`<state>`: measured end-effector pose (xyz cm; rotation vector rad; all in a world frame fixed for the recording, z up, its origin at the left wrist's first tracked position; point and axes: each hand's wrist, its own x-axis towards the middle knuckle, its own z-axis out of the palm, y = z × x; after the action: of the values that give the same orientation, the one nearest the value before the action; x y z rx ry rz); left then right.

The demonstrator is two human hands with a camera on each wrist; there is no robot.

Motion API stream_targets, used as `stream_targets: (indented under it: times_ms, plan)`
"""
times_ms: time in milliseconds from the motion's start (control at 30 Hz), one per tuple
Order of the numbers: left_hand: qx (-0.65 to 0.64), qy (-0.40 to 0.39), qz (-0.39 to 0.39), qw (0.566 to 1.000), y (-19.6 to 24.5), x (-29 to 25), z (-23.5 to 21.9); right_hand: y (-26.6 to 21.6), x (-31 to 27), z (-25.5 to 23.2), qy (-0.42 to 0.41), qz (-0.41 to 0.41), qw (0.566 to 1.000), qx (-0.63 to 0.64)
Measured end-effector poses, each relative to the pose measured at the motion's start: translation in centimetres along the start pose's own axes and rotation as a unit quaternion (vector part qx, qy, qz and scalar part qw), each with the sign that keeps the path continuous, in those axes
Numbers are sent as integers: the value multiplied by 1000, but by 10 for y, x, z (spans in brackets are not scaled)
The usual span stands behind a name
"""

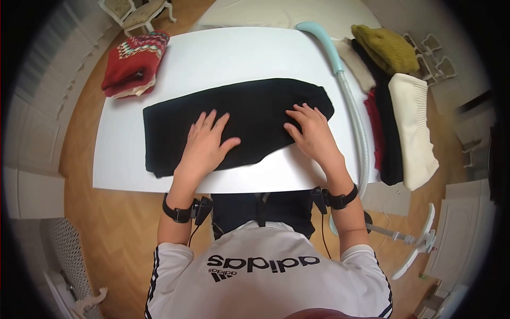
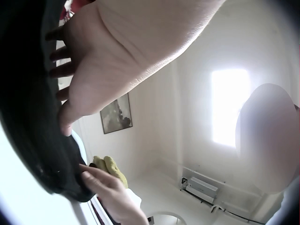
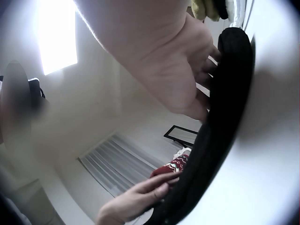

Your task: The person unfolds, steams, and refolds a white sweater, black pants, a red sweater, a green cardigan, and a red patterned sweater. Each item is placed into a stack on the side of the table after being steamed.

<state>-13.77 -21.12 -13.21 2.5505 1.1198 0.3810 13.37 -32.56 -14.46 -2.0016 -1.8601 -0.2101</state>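
Observation:
A folded black garment (image 1: 255,111) lies flat across the white table (image 1: 234,53), its long side running left to right. My left hand (image 1: 208,141) rests on its left half, fingers spread and thumb out to the side. On the right part, close to the narrower end, my right hand (image 1: 312,130) touches the cloth with extended fingers. In the left wrist view the fingertips of the left hand (image 2: 82,70) meet the black cloth (image 2: 28,93). The right wrist view has the right hand (image 3: 187,75) against the same dark fabric (image 3: 225,93).
A folded red patterned knit (image 1: 135,66) sits at the table's back left corner. Along the right side runs a light blue steamer handle (image 1: 321,42) with its hose (image 1: 353,117). Beyond it lie a cream knit (image 1: 413,127), a mustard knit (image 1: 385,48) and other clothes.

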Motion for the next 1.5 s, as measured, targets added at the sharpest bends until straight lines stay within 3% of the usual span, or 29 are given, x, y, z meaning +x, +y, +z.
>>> stream_targets:
  times_ms: [33, 67, 100, 133, 200, 267, 333, 367, 433, 600, 700, 767, 833, 900, 967, 1000, 1033, 1100, 1133, 1167, 1233, 1400, 1500]
  plan:
    - [41, -73, -49, 995, 0, -4, 6, 4, 13, -14, -3, 45, 994, 98]
    - [36, -51, -33, 998, -7, -7, 18, 10, 26, -22, -6, 90, 976, 198]
    - [36, -49, -27, 998, -12, -11, 26, 20, 38, -22, 88, 84, 976, 183]
    - [39, -19, -15, 999, -15, -15, 31, 33, 55, -27, 96, 122, 979, 135]
    - [45, 22, -3, 999, -21, -18, 36, 94, 92, -5, 162, 90, 982, 32]
    - [37, 41, 2, 998, -20, -19, 38, 128, 130, -2, 68, 221, 966, -113]
    - [31, 68, 3, 997, -19, -21, 39, 186, 152, 29, 55, 277, 950, -135]
    - [29, 83, 3, 996, -19, -21, 41, 204, 156, 41, 61, 270, 952, -133]
    - [30, 107, -5, 994, -20, -21, 42, 233, 164, 62, 32, 350, 931, -101]
    - [-31, 162, -26, 986, -21, -24, 45, 319, 184, 90, -35, 224, 973, -53]
    - [-46, 192, -26, 980, -25, -22, 50, 282, 175, 44, -5, 235, 971, 31]
    - [-37, 221, -14, 974, -26, -22, 52, 201, 158, -10, 27, 270, 955, 123]
    - [-78, 248, -16, 965, -23, -23, 54, 174, 146, -32, 39, 223, 961, 160]
    - [-106, 279, -21, 954, -30, -30, 49, 156, 133, -41, 84, 100, 974, 186]
    - [-148, 355, -19, 923, -39, -38, 41, 116, 126, -52, 41, 107, 977, 180]
    - [-55, 415, -70, 905, -47, -47, 30, 89, 109, -58, 48, 34, 980, 191]
    - [-19, 409, -116, 905, -56, -57, 22, 60, 91, -64, 59, -35, 978, 199]
    - [-93, 413, -220, 879, -64, -72, 12, 8, 78, -68, -36, -70, 966, 245]
    - [-45, 403, -220, 887, -78, -80, 17, -16, 74, -66, -76, -74, 964, 246]
    - [-42, 401, -219, 888, -83, -83, 22, -27, 74, -53, -68, -117, 967, 218]
    - [-184, 421, -264, 848, -88, -88, 26, -51, 76, -33, -93, -150, 954, 244]
    - [-205, 399, -267, 853, -85, -89, 18, -62, 74, -21, -136, -171, 961, 171]
    - [-143, 406, -230, 873, -96, -90, 28, -44, 56, -44, -113, -147, 978, 97]
